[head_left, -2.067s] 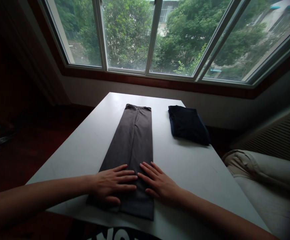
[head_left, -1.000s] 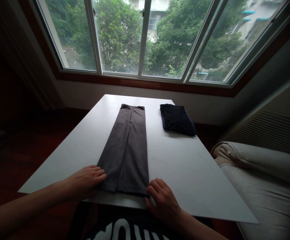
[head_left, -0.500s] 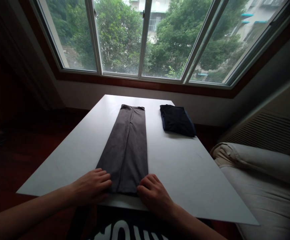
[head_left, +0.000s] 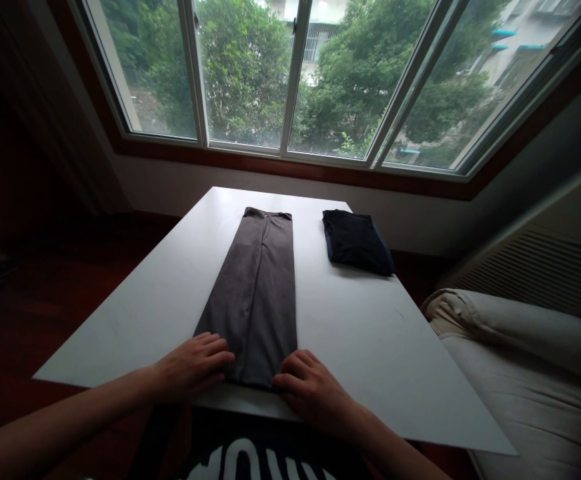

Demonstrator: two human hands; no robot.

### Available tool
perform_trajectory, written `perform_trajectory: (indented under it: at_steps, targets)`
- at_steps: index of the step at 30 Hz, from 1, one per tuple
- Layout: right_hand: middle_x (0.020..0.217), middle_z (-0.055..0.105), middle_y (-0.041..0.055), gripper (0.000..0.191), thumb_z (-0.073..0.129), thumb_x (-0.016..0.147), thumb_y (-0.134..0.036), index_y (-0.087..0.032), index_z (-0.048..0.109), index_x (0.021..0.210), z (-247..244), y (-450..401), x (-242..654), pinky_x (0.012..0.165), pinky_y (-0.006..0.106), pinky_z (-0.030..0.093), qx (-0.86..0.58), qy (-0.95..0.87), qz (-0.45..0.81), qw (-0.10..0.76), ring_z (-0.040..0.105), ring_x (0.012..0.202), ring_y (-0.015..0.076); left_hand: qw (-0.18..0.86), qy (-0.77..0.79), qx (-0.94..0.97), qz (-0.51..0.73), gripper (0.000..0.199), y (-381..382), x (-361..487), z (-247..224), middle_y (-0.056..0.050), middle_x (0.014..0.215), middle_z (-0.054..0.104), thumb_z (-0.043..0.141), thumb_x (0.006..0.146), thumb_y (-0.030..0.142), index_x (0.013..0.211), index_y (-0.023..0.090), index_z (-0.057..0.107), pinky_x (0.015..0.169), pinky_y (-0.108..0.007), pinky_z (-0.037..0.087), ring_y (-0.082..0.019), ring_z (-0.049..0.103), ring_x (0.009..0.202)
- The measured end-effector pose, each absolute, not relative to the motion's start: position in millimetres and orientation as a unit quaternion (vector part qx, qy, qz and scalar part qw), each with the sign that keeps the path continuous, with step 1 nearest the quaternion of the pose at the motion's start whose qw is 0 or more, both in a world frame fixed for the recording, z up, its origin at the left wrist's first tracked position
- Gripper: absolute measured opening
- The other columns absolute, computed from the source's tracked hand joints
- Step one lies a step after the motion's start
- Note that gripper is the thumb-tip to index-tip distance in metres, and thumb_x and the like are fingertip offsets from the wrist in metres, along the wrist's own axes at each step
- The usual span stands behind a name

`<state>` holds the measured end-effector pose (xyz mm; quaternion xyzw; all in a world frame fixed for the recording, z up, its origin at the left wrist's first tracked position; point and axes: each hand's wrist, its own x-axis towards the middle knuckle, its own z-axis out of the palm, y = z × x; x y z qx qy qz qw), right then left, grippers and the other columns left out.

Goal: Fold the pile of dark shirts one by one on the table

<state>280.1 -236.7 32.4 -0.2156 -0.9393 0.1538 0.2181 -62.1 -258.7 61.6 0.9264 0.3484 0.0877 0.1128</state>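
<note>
A pair of grey trousers [head_left: 257, 287], folded lengthwise into a long flat strip, lies on the white table [head_left: 165, 280]. Its waistband is at the far end and its narrow hem edge faces me. My left hand [head_left: 201, 360] is closed on the near left corner, fingers curled over the cloth. At the near right corner, my right hand [head_left: 307, 380] pinches the edge between thumb and fingers. The undersides of both hands are hidden. Farther off, at the table's right edge, sits a dark folded garment [head_left: 356, 241], apart from both hands.
A beige cushioned seat [head_left: 515, 373] stands against the table's right side. Beyond the table's far edge are a low wall and a wide window [head_left: 290, 80]. The table's near edge [head_left: 250, 403] is close to my body.
My left hand has shifted slightly right and inward along the near edge of the trousers. My right hand stays at its corner. The view has tilted very slightly.
</note>
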Motion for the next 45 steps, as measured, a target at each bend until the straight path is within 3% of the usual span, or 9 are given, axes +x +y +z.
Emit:
perform_trajectory:
  at_steps: [7, 12, 16, 23, 27, 32, 39, 43, 45]
  targets:
    - [0.138, 0.060, 0.0116, 0.032, 0.049, 0.080, -0.003, -0.019, 0.061, 0.104, 57.4, -223.0, 317.1, 0.111, 0.045, 0.050, -0.214, -0.936, 0.185, 0.210, 0.050, 0.136, 0.0239, 0.049, 0.402, 0.909, 0.100, 0.064, -236.4, -127.3, 68.6, -0.010, 0.143, 0.057, 0.047, 0.079, -0.008, 0.133, 0.024, 0.060, 0.108, -0.044, 0.048, -0.027, 0.052, 0.130]
    - [0.157, 0.046, 0.0137, 0.044, 0.064, 0.089, -0.010, -0.021, 0.062, 0.132, 51.5, -208.1, 312.8, 0.118, 0.049, 0.045, -0.187, -0.959, 0.108, 0.182, 0.037, 0.151, 0.0270, 0.073, 0.379, 0.918, 0.090, 0.082, -241.6, -134.7, 71.5, -0.010, 0.169, 0.030, 0.063, 0.088, 0.010, 0.162, 0.032, 0.037, 0.122, -0.054, 0.038, -0.033, 0.029, 0.154]
    - [0.153, 0.054, 0.0124, 0.029, 0.061, 0.097, -0.008, -0.021, 0.066, 0.122, 32.6, -191.7, 299.8, 0.119, 0.052, 0.044, -0.165, -0.967, 0.014, 0.196, 0.043, 0.148, 0.0251, 0.117, 0.353, 0.921, 0.115, 0.091, -244.6, -120.6, 60.4, -0.014, 0.169, 0.029, 0.081, 0.083, 0.030, 0.162, 0.030, 0.037, 0.120, -0.057, 0.040, -0.037, 0.028, 0.154]
    - [0.156, 0.051, 0.0149, 0.056, 0.069, 0.091, -0.018, -0.021, 0.060, 0.146, 35.7, -179.9, 289.8, 0.124, 0.053, 0.037, -0.127, -0.976, 0.045, 0.172, 0.043, 0.149, 0.0276, 0.078, 0.391, 0.907, 0.135, 0.060, -234.0, -112.7, 50.2, -0.008, 0.162, 0.046, 0.062, 0.093, 0.006, 0.145, 0.035, 0.061, 0.125, -0.062, 0.030, -0.032, 0.035, 0.153]
    - [0.150, 0.058, 0.0070, 0.047, 0.062, 0.098, -0.016, -0.027, 0.063, 0.144, 48.0, -176.2, 277.9, 0.123, 0.045, 0.039, -0.068, -0.981, 0.108, 0.145, 0.049, 0.145, 0.0224, 0.146, 0.363, 0.917, 0.077, 0.067, -230.5, -98.1, 74.2, -0.002, 0.165, 0.043, 0.071, 0.080, 0.001, 0.135, 0.039, 0.069, 0.126, -0.065, 0.025, -0.035, 0.025, 0.159]
    - [0.132, 0.071, 0.0065, 0.042, 0.061, 0.098, -0.015, -0.025, 0.068, 0.139, 82.1, -176.7, 282.0, 0.116, 0.036, 0.048, -0.091, -0.942, 0.281, 0.157, 0.062, 0.131, 0.0191, 0.274, 0.345, 0.897, 0.029, 0.052, -229.5, -82.1, 122.0, 0.000, 0.150, 0.061, 0.067, 0.092, 0.009, 0.134, 0.041, 0.070, 0.129, -0.059, 0.018, -0.027, 0.046, 0.149]
    - [0.125, 0.074, 0.0100, 0.035, 0.057, 0.106, -0.037, -0.025, 0.072, 0.135, 141.7, -189.7, 322.5, 0.104, 0.034, 0.055, -0.149, -0.832, 0.530, 0.077, 0.072, 0.115, 0.0212, 0.408, 0.279, 0.868, 0.048, 0.049, -253.6, -41.3, 177.8, 0.001, 0.145, 0.066, 0.056, 0.102, 0.019, 0.145, 0.040, 0.063, 0.125, -0.040, 0.036, -0.023, 0.062, 0.134]
    - [0.121, 0.075, 0.0130, 0.049, 0.056, 0.103, -0.057, -0.021, 0.075, 0.131, 160.5, -197.0, 345.2, 0.097, 0.031, 0.058, -0.082, -0.785, 0.613, -0.033, 0.072, 0.114, 0.0233, 0.523, 0.184, 0.831, 0.042, 0.051, -273.4, -13.8, 191.3, 0.002, 0.141, 0.069, 0.061, 0.096, 0.021, 0.144, 0.039, 0.066, 0.104, -0.028, 0.056, -0.025, 0.070, 0.123]
    - [0.106, 0.077, 0.0142, 0.060, 0.064, 0.092, -0.072, -0.019, 0.082, 0.113, 159.6, -196.0, 359.8, 0.083, 0.026, 0.061, -0.094, -0.801, 0.590, -0.043, 0.077, 0.101, 0.0242, 0.574, 0.139, 0.806, 0.036, 0.048, -279.0, -10.2, 191.4, 0.001, 0.132, 0.073, 0.063, 0.093, 0.027, 0.139, 0.036, 0.070, 0.090, -0.027, 0.061, -0.025, 0.075, 0.110]
